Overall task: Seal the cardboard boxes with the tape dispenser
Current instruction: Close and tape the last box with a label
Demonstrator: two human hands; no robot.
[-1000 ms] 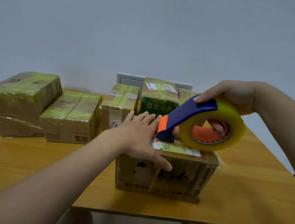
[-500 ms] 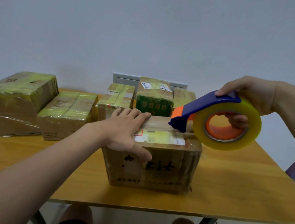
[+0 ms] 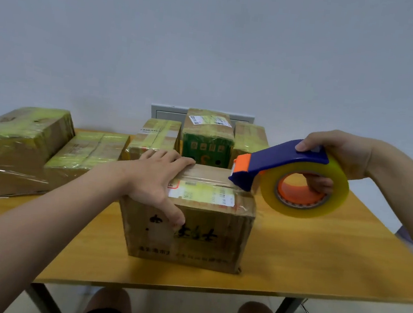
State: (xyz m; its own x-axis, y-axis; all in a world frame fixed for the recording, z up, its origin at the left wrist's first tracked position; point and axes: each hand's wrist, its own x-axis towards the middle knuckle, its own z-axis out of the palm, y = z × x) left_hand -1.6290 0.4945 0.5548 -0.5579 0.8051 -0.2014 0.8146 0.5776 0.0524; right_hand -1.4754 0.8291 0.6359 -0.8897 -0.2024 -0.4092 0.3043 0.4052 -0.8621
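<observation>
- The cardboard box [image 3: 191, 234] sits under your left hand [image 3: 153, 183]. That hand lies flat on the lid with its fingers straight and its thumb hanging down the front face, so it presses rather than grips.
- The box looks stiff but scuffed and slightly dented at the corners. It is probably light enough to slide, so put palm weight on the lid as you pull.
- A clear strip of tape [image 3: 205, 177] runs along the lid from your left fingertips to the dispenser's nose, just above a yellow-white label [image 3: 202, 194]. Black characters mark the front face.
- Your right hand [image 3: 336, 155] grips the tape dispenser [image 3: 284, 162], thumb on the blue top and fingers curled through the orange core. Its nose meets the lid edge nearest that hand.
- The yellowish tape roll [image 3: 338, 194] looks rigid, but its film is thin and sticky, so hold it by the frame and core only.
- Beyond your left hand, several wrapped boxes [image 3: 21, 145] stand on the table [image 3: 317, 259].
</observation>
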